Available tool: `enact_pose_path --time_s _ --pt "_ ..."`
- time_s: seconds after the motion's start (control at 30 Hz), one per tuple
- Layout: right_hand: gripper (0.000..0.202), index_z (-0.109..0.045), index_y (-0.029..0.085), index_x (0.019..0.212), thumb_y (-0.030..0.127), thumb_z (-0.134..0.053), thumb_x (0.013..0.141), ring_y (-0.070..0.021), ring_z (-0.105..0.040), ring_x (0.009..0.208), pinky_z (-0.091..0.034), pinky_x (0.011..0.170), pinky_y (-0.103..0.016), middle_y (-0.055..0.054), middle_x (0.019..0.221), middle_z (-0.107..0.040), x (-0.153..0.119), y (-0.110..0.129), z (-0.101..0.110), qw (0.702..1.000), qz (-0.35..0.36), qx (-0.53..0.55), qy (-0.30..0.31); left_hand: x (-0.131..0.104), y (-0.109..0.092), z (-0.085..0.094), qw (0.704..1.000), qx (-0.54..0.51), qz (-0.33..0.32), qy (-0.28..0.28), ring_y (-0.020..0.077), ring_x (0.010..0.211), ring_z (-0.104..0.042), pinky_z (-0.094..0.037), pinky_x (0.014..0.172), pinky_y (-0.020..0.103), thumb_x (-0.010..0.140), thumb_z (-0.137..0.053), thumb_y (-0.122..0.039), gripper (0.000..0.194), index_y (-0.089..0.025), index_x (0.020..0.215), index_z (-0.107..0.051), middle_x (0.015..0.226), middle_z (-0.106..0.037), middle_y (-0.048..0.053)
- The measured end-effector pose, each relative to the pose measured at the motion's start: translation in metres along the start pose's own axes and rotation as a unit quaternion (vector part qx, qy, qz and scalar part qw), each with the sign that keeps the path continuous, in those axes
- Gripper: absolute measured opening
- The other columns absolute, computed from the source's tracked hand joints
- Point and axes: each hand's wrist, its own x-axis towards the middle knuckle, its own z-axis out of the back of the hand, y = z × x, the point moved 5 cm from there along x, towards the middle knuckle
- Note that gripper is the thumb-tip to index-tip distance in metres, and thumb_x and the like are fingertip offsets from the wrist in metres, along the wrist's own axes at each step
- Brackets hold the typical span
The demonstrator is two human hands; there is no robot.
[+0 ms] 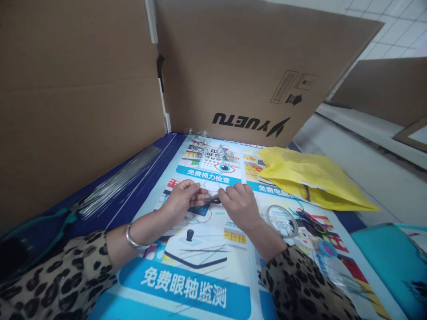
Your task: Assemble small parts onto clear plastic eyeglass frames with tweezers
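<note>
Over the printed poster (187, 275), my left hand (183, 202) is closed in a pinch, with a thin wire at its fingertips. My right hand (240, 204) is wrapped round a dark-handled tool (212, 200), whose tip points left toward my left fingers. A thin wire loop (213, 183) arches between the two hands. What exactly the left fingertips grip is too small to tell. Several loose thin wires (203, 251) lie on the poster below my hands.
Cardboard panels (213, 66) stand behind and at the left. A wire bundle (120, 182) lies left. Tangled wire pieces (223, 153) lie at the back. At the right are a round clear dish (283, 221), coloured cords (310, 221), a yellow bag (310, 173) and a teal case (390, 262).
</note>
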Motion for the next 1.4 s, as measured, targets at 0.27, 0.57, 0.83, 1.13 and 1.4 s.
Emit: enact_pose_path --time_s 0.27,0.57,0.83,1.13,1.4 --pt "0.016 -0.058 0.020 0.085 0.019 -0.041 0.086 -0.0169 -0.038 0.070 -0.021 0.064 -0.034 -0.003 0.065 -0.050 0.000 0.001 -0.001 1.000 0.006 -0.007 0.005 0.000 0.000 -0.001 1.000 -0.002 0.007 -0.003 0.0154 0.072 -0.064 -0.051 0.057 0.023 0.075 -0.059 -0.032 0.020 -0.015 0.071 -0.048 0.077 -0.065 0.007" --pt "0.017 -0.056 0.019 0.075 0.017 -0.042 0.085 -0.0169 -0.038 0.070 -0.021 0.064 -0.033 -0.003 0.063 -0.049 0.001 0.002 -0.002 1.000 0.005 -0.005 0.014 0.000 -0.003 -0.001 1.000 0.011 0.002 -0.008 0.0151 0.070 -0.065 -0.050 0.058 0.024 0.075 -0.058 -0.031 0.021 -0.015 0.070 -0.045 0.076 -0.065 0.007" --pt "0.011 -0.054 0.018 0.071 0.016 -0.048 0.080 -0.0172 -0.041 0.069 -0.022 0.062 -0.032 -0.003 0.064 -0.053 -0.001 0.004 -0.008 0.999 -0.009 0.009 0.036 0.001 -0.014 -0.003 0.998 0.046 -0.046 -0.002 0.0155 0.067 -0.065 -0.049 0.057 0.024 0.074 -0.059 -0.034 0.024 -0.015 0.072 -0.044 0.075 -0.064 0.004" --pt "0.007 -0.058 0.018 0.077 0.022 -0.051 0.077 -0.0168 -0.051 0.073 -0.028 0.060 -0.027 -0.004 0.071 -0.061 0.000 0.003 -0.020 0.976 -0.072 0.056 0.198 -0.004 -0.028 -0.010 0.987 0.128 -0.098 0.027 0.0156 0.071 -0.064 -0.051 0.063 0.028 0.077 -0.054 -0.032 0.021 -0.015 0.072 -0.044 0.078 -0.063 0.002" --pt "0.027 -0.062 0.023 0.086 0.040 -0.041 0.084 -0.0156 -0.057 0.070 -0.030 0.056 -0.024 -0.004 0.079 -0.065 0.000 -0.003 -0.022 0.923 -0.134 0.116 0.341 -0.004 -0.028 -0.009 0.958 0.209 -0.174 0.092 0.0153 0.077 -0.062 -0.051 0.071 0.031 0.081 -0.049 -0.031 0.016 -0.015 0.077 -0.050 0.084 -0.063 0.005"
